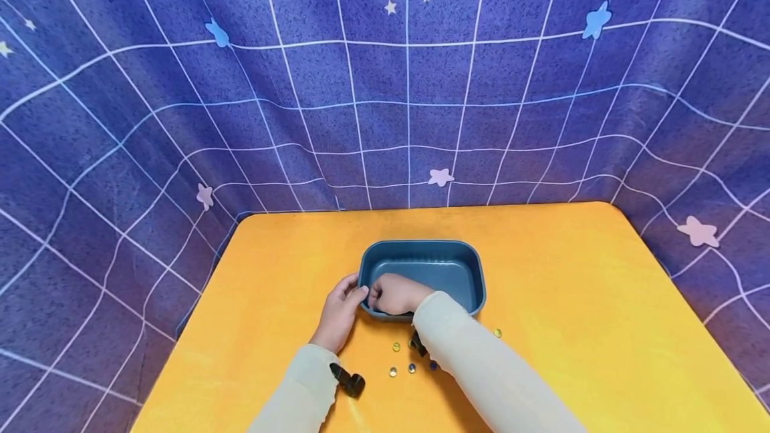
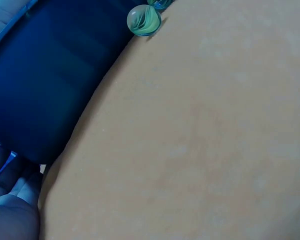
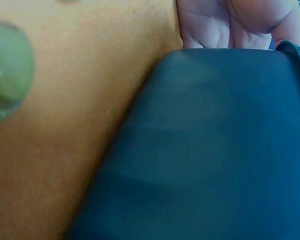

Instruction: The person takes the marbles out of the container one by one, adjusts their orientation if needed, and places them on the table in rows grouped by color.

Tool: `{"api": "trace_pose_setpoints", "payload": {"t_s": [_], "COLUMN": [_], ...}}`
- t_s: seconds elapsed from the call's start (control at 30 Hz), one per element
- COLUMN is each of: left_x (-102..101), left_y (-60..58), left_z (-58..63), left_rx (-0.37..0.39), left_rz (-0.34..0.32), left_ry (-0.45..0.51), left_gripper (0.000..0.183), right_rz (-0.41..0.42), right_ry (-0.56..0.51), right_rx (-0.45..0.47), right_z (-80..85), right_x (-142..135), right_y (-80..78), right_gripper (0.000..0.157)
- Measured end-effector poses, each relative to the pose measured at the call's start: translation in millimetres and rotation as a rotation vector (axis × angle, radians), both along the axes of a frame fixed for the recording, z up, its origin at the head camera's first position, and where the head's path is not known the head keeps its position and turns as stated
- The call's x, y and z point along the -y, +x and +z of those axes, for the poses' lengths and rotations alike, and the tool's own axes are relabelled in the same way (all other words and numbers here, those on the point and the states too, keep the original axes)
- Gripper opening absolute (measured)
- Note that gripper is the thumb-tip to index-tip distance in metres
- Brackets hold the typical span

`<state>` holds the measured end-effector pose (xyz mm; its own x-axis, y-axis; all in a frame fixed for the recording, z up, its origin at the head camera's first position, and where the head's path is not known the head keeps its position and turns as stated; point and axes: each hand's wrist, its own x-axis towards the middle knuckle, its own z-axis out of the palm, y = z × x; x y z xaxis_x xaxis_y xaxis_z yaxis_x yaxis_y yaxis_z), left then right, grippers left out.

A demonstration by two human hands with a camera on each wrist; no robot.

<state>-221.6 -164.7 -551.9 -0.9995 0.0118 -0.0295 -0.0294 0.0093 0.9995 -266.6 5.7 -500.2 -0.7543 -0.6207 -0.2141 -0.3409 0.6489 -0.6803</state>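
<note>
A dark blue rectangular plastic box (image 1: 445,277) stands open-topped on the table. My left hand (image 1: 339,316) grips its left end, thumb at the rim and fingers along the outer wall. The right hand (image 1: 397,294) reaches over the front wall into the box's left front corner, its fingers curled downward; whatever lies between the fingertips is hidden. Glass marbles lie in front of the box, among them a yellowish one (image 1: 396,347), a clear one (image 1: 393,372) and a dark blue one (image 1: 434,366). In the left wrist view a green-swirled marble (image 2: 144,21) sits beside the box wall.
The yellow tabletop (image 1: 559,272) extends on both sides of the box. Another yellowish marble (image 1: 497,333) lies near the box's right front corner. A blue curtain (image 1: 385,119) with white grid lines hangs behind the table and along both sides.
</note>
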Motion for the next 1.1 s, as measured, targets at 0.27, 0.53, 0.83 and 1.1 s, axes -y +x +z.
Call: {"api": "trace_pose_setpoints", "payload": {"t_s": [0.27,0.53,0.83,1.1], "left_x": [2.2,1.9,1.1,2.3], "left_y": [-3.0,-0.9,-0.8,-2.1], "left_z": [-9.0,-7.3,-7.4,-8.2], "left_rx": [0.0,0.009,0.024,0.031], "left_rz": [-0.006,0.002,0.017,0.01], "left_ry": [-0.002,-0.019,-0.03,-0.054], "left_gripper": [0.043,0.043,0.041,0.042], "right_rz": [-0.002,-0.003,-0.024,-0.1], "right_ry": [0.005,-0.011,-0.067,-0.1], "right_rx": [-0.011,-0.01,-0.055,-0.094], "right_z": [0.1,0.4,2.6,10.7], "right_x": [-3.9,-10.7,-23.2,-35.3], "right_y": [1.0,3.4,5.5,14.6], "right_gripper": [0.017,0.019,0.009,0.004]}}
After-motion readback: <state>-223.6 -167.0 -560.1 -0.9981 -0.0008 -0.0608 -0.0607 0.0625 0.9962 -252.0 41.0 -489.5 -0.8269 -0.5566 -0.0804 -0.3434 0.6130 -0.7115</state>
